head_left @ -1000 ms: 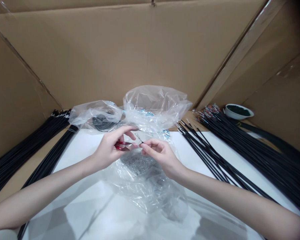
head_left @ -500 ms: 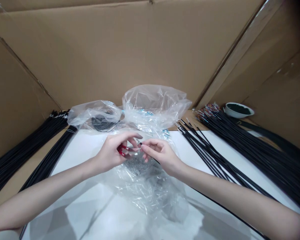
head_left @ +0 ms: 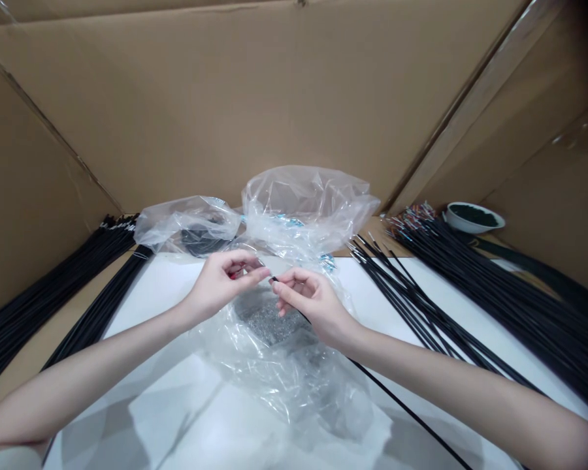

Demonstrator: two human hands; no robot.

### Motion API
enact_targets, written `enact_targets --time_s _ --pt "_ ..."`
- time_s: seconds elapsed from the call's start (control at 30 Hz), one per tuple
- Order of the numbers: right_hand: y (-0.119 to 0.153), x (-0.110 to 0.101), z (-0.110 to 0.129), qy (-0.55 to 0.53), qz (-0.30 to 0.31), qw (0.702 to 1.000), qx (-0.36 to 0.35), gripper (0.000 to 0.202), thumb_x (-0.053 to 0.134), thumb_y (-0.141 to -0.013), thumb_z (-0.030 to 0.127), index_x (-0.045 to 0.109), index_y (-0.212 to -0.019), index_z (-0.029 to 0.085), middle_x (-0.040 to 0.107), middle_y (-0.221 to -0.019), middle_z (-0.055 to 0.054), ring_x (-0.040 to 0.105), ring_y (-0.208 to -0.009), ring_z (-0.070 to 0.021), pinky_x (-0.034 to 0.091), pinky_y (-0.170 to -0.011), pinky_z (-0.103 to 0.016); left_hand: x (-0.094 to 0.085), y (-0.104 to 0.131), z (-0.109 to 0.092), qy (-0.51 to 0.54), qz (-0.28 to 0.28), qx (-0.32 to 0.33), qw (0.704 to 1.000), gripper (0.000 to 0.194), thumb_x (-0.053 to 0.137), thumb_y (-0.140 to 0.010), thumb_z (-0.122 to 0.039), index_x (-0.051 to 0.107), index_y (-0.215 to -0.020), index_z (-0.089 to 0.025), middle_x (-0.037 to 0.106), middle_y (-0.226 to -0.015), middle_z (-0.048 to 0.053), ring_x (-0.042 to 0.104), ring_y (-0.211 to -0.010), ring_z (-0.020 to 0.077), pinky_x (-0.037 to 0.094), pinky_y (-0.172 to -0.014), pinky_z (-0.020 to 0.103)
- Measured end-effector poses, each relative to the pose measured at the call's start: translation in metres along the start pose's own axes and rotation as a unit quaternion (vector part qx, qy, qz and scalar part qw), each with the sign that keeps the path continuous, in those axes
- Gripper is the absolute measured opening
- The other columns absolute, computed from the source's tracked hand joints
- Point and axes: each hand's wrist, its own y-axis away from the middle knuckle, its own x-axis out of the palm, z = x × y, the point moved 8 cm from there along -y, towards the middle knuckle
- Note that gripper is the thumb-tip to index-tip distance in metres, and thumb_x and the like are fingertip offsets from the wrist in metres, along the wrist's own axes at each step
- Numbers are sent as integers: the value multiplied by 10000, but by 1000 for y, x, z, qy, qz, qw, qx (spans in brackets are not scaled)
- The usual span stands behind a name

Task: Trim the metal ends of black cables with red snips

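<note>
Black and slender, a long flexible cable is in work: your right hand pinches it near its end, above the middle of the white flat desk, and its length runs past your forearm toward the near edge. Your left hand curls around a small red object, thumb stretched out just beside the cable's end. Work on this one cable looks under way, not finished. Others lie apart from your hands: a thick bundle of pale-tipped black cables by the left edge, and a thick bundle of black cables with multicoloured ends by the right. You can't read from these which are done and which are left. Below your hands, a crumpled clear plastic bag holds tiny silvery pieces, too fine to tell apart. Your fingers hide most of the red object; whether your thumb touches the cable is unclear, and its far end is cut off.
</note>
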Motion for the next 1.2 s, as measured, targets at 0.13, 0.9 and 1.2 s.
enact_targets --time_s 0.13,0.9,1.2 --pt "-1 -1 -1 -6 -11 1000 -6 270 725 -657 366 582 -739 152 553 -637 20 551 -524 -91 496 -486 -225 0 0 3 43 -19 -30 998 265 649 -740 -368 586 -659 -124 551 -547 -7 467 -506 90 366 -491 213" --pt "7 13 26 6 141 988 -56 174 611 -791 362 584 -827 195 622 -797 -14 611 -753 -139 497 -742 -320 17 14 2 459 176 -129 861 553 211 -907 -561 434 -1309 -254 450 -1362 97 468 -1208 267 431 -948 436" --pt "-4 10 39 -81 88 992 -49 133 569 -837 323 557 -875 196 639 -978 -40 622 -898 -137 504 -812 -304 27 24 -2 526 183 -186 810 572 178 -906 -541 353 -1364 -246 431 -1371 98 465 -1211 277 406 -956 480"
